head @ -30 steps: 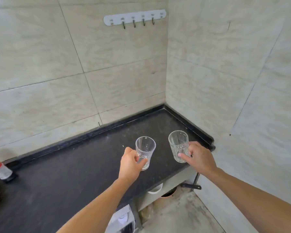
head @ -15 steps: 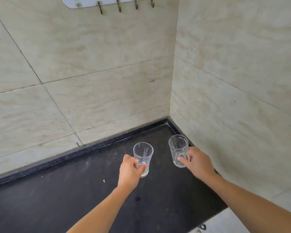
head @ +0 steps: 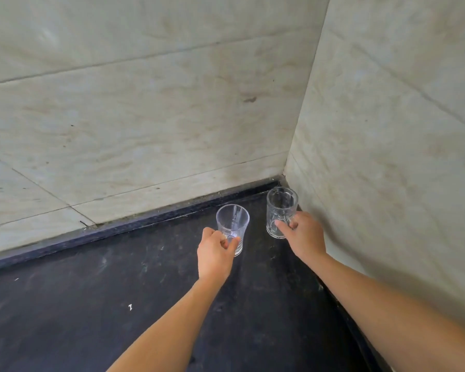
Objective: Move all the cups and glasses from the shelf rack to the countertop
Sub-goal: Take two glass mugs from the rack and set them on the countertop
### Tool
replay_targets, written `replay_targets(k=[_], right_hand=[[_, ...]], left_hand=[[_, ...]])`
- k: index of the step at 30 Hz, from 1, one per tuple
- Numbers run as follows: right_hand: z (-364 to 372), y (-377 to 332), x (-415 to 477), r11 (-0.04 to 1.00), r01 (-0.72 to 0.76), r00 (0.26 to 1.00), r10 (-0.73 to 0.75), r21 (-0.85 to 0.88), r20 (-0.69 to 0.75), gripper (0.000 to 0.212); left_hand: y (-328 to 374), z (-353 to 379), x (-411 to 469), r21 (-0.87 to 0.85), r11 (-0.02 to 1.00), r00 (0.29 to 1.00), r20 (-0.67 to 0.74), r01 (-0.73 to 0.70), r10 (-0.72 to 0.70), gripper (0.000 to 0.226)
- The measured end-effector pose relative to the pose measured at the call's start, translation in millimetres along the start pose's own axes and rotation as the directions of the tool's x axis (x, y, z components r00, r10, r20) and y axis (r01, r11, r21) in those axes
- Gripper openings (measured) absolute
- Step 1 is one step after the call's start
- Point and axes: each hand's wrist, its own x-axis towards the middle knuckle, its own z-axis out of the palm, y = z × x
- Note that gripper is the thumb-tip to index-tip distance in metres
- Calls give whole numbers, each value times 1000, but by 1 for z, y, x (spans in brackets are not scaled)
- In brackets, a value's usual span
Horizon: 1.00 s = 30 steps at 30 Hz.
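Note:
A clear glass tumbler (head: pixel 232 222) is upright over the black countertop (head: pixel 91 304), and my left hand (head: pixel 215 253) grips its lower part. To its right, a clear glass mug (head: pixel 281 208) stands close to the back right corner; my right hand (head: pixel 305 236) holds it by the handle. Both glasses are empty. I cannot tell whether their bases touch the counter. The shelf rack is out of view.
Beige tiled walls (head: pixel 145 116) meet in a corner right behind the mug. The side wall (head: pixel 400 157) runs close along my right arm. A raised black lip (head: pixel 145 218) borders the counter at the back.
Both hands have carried the glasses farther toward the back right corner. The view has closed in; the hook rail, the red-capped bottle and the counter's front edge have left the frame.

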Motion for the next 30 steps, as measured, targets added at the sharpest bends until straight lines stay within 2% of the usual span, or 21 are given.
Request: replay_targets(k=[9,13,19,23,27,30], right_hand=[[40,3,51,995,23,999,-20,101,-28,45],[46,7,66,992,47,999,-45,118,-25,20],[51,12,81,991,79,996,-75,109,-43,27],[49,10,85,997,66,997,-66,34,25,29],[40,7,74,997,25,992,-15,-76,128,33],[26,2,51,993,39,997,-32,-108,67,38]], left_hand=[[-2,45,61,-35,999,999,-53,1,-3,40],[3,55,81,-25,1000,998,-60,-8,7,39],[7,65,97,18,1000,998,-56,-25,26,35],[7,61,99,38,998,998,32,-55,54,29],[0,43,88,90,992,976,207,-87,66,41],[-9,17,70,158,986,973,229,-51,13,49]])
